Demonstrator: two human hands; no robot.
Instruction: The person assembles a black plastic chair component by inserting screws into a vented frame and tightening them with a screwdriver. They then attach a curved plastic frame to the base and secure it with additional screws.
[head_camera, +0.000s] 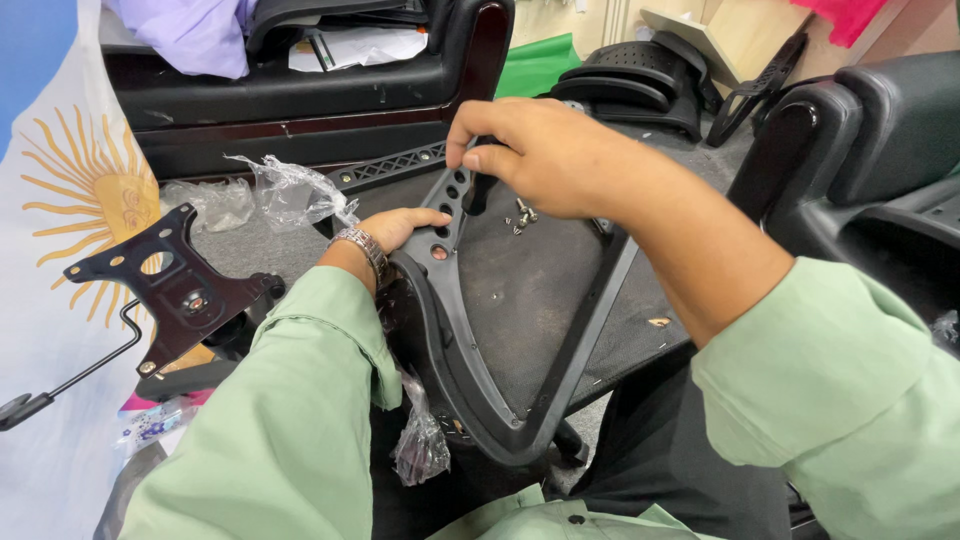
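Head view: left hand (400, 226) grips the black chair frame (470, 400); right hand (530, 155) pinches a black tool (478, 192); best hold it straight, frame steady.

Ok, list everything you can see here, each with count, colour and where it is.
Chair frame: one, black, centre, on the lap.
Screws: a few, silvery, on the frame's mesh.
Metal bracket plate: one, black, left.
Plastic wrap: clear, crumpled, upper left.
Sun-patterned cloth: one, white and yellow, far left.
Chair parts: several, black, top right.
Wristwatch: one, silver, left wrist.
Left hand: on the frame's edge.
Right hand: at the frame's top, pinching a dark part.
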